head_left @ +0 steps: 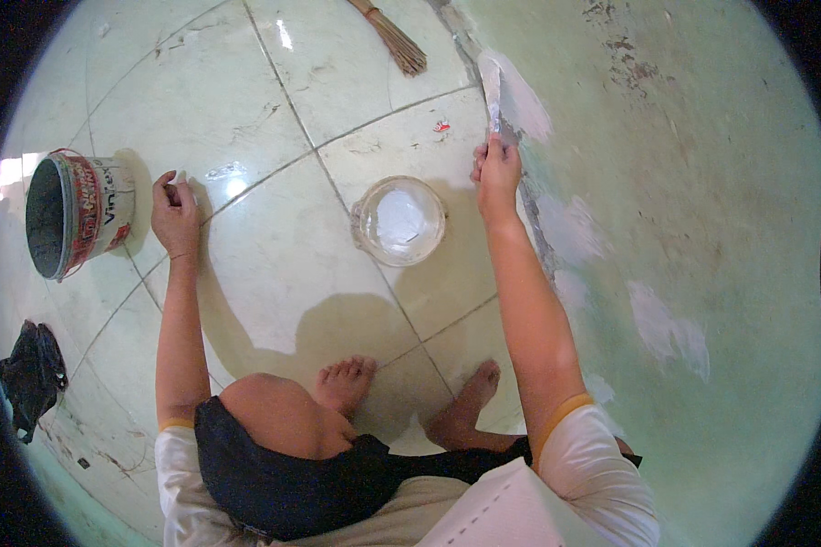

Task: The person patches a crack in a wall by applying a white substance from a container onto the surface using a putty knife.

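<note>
My right hand (498,178) is closed around the handle of a putty knife (493,102). The knife's blade lies along the low part of the green wall, at a fresh patch of white putty (522,102). Out to the left, my left hand (175,219) hovers beside a bucket with curled fingers. A small pale bit shows between them, too unclear to name. Between my two arms a round, clear plastic tub (400,221) with white putty in it stands on the tiled floor.
The used paint bucket (80,214) stands at the left. A black plastic bag (33,378) lies below it. At the top is a stick broom (394,41); a small red scrap (441,126) lies nearby. More putty patches (666,328) mark the wall (721,228) on the right.
</note>
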### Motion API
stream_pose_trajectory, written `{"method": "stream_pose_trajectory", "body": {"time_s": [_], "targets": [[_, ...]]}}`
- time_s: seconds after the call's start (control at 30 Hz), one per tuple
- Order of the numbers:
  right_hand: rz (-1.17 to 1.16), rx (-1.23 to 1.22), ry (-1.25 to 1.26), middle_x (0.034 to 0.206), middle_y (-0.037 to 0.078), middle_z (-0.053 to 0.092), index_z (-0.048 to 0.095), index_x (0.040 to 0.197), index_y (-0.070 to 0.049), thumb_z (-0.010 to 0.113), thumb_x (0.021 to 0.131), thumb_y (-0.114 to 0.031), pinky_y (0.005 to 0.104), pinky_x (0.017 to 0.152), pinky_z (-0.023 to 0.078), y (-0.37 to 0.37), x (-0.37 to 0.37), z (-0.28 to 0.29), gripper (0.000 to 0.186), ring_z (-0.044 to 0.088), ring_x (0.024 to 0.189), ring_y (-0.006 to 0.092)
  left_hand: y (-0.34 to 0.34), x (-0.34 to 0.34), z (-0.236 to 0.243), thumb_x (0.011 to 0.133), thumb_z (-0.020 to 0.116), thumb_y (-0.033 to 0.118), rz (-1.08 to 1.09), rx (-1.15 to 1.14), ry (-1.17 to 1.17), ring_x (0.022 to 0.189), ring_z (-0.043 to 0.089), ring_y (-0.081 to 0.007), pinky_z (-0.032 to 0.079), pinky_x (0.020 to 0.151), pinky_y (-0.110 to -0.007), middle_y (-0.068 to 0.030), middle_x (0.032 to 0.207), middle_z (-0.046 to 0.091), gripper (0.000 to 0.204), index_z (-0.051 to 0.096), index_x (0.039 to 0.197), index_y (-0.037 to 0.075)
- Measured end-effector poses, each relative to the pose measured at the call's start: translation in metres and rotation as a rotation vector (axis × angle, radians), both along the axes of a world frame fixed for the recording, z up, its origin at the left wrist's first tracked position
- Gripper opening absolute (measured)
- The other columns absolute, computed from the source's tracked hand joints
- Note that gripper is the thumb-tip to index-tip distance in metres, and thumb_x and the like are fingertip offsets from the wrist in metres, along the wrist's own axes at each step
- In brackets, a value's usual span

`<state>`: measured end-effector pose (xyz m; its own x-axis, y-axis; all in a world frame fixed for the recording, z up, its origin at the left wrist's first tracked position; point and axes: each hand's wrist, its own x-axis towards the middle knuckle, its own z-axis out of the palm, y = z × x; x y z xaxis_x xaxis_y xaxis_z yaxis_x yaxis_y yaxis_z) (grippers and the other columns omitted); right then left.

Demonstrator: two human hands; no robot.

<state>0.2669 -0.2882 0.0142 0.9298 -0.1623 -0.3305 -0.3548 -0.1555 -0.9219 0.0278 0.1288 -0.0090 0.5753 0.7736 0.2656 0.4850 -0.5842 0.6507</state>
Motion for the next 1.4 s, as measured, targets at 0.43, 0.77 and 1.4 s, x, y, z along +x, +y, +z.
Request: {"method": "stream_pose_trajectory", "body": {"time_s": [0.43, 0.77, 1.4], "targets": [[0.051, -0.053, 0.025, 0.071, -0.001, 0.053, 0.054, 0.093, -0.008, 0.056, 0.097, -0.029, 0.0236, 0.043, 0.031, -0.035, -0.041, 0.018, 0.022, 0.041, 0.052, 0.0059, 0.002, -0.003, -0.001, 0.091, 0.061, 0.02, -0.006, 0.022, 0.022, 0.059, 0.047, -0.0119, 0.043, 0.058, -0.028, -0.0012, 0.066, 0.051, 0.023, 0.063, 0.107, 0.004], [-0.103, 0.045, 0.035, 0.074, 0.001, 0.055, 0.054, 0.096, -0.007, 0.056, 0.097, -0.028, 0.0232, 0.043, 0.035, -0.087, -0.064, 0.0, 0.021, 0.044, 0.052, 0.0066, 0.002, -0.005, -0.003, 0.09, 0.061, 0.02, -0.02, 0.041, 0.005, 0.059, 0.049, -0.0146, 0.045, 0.06, -0.03, -0.0031, 0.067, 0.053, 0.023, 0.063, 0.107, 0.004], [-0.038, -0.22, -0.008, 0.066, -0.002, 0.053, 0.061, 0.093, -0.006, 0.059, 0.096, -0.029, 0.0227, 0.042, 0.034, -0.124, -0.081, 0.025, 0.023, 0.043, 0.049, 0.0054, -0.001, -0.004, 0.001, 0.091, 0.061, 0.022, -0.02, 0.045, -0.007, 0.062, 0.054, -0.0145, 0.047, 0.062, -0.031, -0.0033, 0.07, 0.058, 0.025, 0.062, 0.111, 0.006]]}}
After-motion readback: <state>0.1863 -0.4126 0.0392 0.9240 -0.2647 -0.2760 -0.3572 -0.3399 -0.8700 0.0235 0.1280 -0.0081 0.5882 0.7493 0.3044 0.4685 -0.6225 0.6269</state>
